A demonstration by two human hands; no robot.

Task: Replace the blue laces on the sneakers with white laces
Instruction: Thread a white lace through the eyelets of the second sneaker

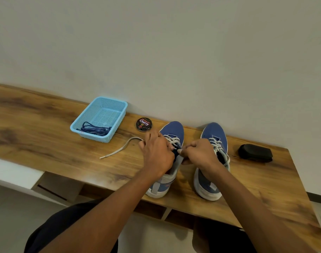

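Note:
Two blue sneakers stand side by side on the wooden table, toes toward the wall. The left sneaker carries white lacing over its front eyelets. My left hand covers its left side and holds the white lace, whose free end trails left across the table. My right hand pinches the lace's other end at the tongue of that shoe. The right sneaker is threaded with white lace. The blue laces lie bundled in the light-blue basket.
A round black shoe-polish tin sits between the basket and the left sneaker. A black brush-like object lies right of the right sneaker. The table runs along a white wall, with its front edge near my knees.

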